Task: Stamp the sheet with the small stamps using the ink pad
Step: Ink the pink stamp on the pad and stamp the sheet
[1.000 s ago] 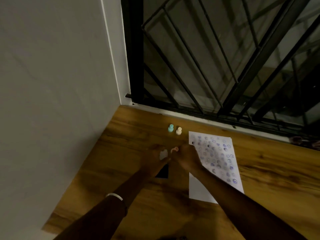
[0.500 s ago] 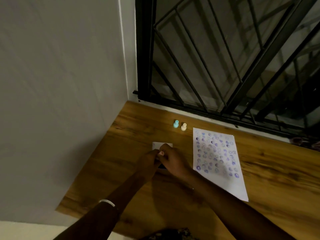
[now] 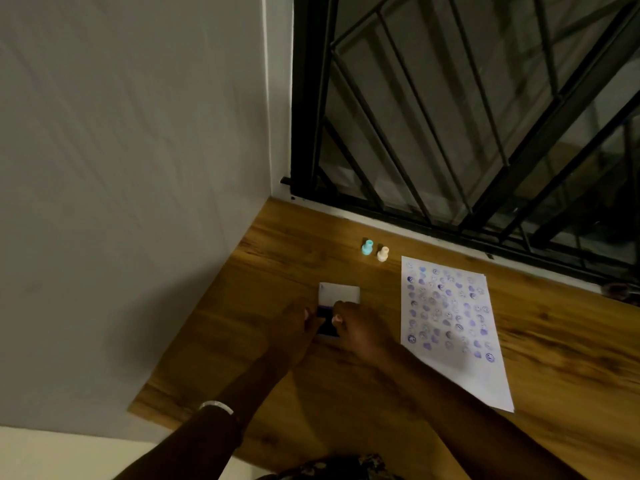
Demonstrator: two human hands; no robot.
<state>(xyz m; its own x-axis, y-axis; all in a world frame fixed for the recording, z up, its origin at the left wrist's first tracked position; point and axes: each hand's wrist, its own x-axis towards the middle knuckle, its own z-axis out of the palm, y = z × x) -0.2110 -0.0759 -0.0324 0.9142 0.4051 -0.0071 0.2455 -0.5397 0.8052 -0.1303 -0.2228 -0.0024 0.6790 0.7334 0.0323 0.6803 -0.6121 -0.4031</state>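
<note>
The ink pad [image 3: 325, 328] lies open on the wooden table, its dark pad toward me and its white lid [image 3: 339, 293] flipped back. My left hand [image 3: 294, 323] grips the pad's left edge. My right hand [image 3: 360, 329] is curled over the pad's right side, fingertips pinched on a small pale pink stamp [image 3: 336, 319] that is mostly hidden. The white sheet [image 3: 450, 323] lies to the right, covered with several blue and purple prints. A teal stamp [image 3: 367, 247] and a cream stamp [image 3: 382, 253] stand upright beyond the pad.
A grey wall [image 3: 138, 202] borders the table [image 3: 346, 393] on the left. A black window grille [image 3: 450, 133] runs along the far edge. The table's near-left corner is close to my left forearm, which wears a bangle [image 3: 216, 406].
Both hands have drawn toward me from above the pad and settled on it. The white lid is now uncovered. The view has shifted, with the table lower in frame.
</note>
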